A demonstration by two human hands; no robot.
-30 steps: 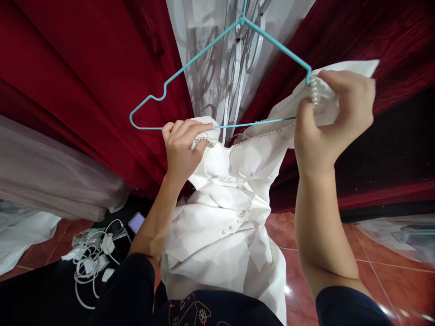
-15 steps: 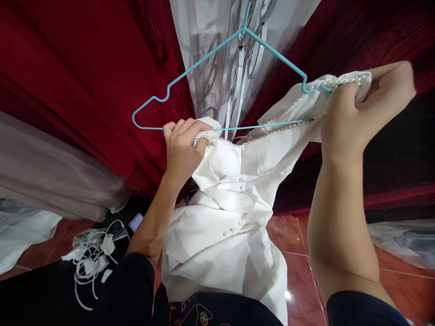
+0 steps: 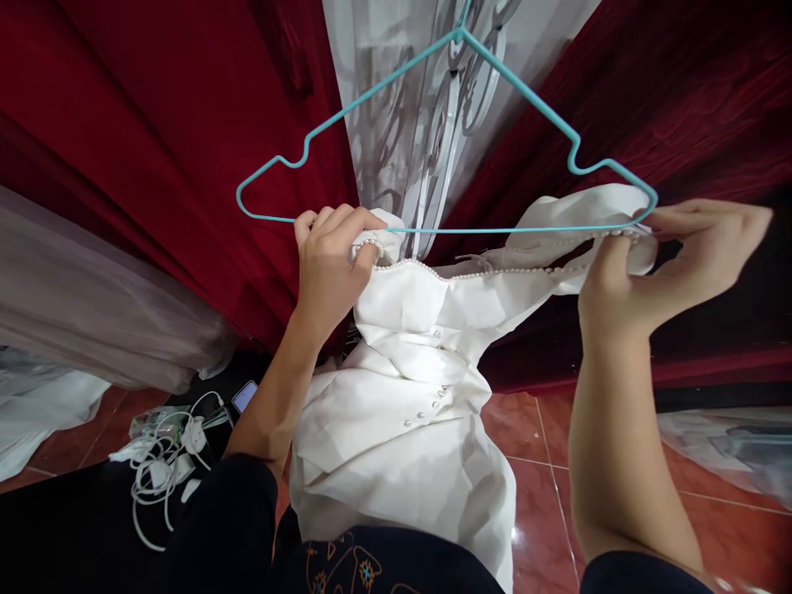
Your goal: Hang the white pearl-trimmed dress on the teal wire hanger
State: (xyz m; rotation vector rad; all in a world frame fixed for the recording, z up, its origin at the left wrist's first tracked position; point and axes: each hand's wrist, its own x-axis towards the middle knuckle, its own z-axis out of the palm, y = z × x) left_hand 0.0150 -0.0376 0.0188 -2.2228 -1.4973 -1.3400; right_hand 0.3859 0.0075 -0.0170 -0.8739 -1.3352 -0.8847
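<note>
A light-blue hanger [image 3: 520, 80] hangs at the top centre, its hook running out of the frame. Below it is a white dress [image 3: 408, 363] with pearl trim along the neckline and small buttons down the front. My left hand [image 3: 331, 264] is closed over the hanger's bottom bar and the dress's left shoulder part. My right hand [image 3: 668, 256] pinches the pearl-edged right strap just below the hanger's right end. That end stands clear of the strap's opening, with white fabric behind it. The fingertips of both hands are partly hidden by cloth.
Dark red curtains [image 3: 154, 107] hang on both sides of a white ornate metal frame [image 3: 442, 157]. At lower left, white cables [image 3: 154, 478] and a phone [image 3: 245, 397] lie on a black surface. Red tiles [image 3: 538, 495] cover the floor.
The right strap has come off the hanger's right end, which now shows in full. My right hand has moved down with the strap. My left hand keeps its grip.
</note>
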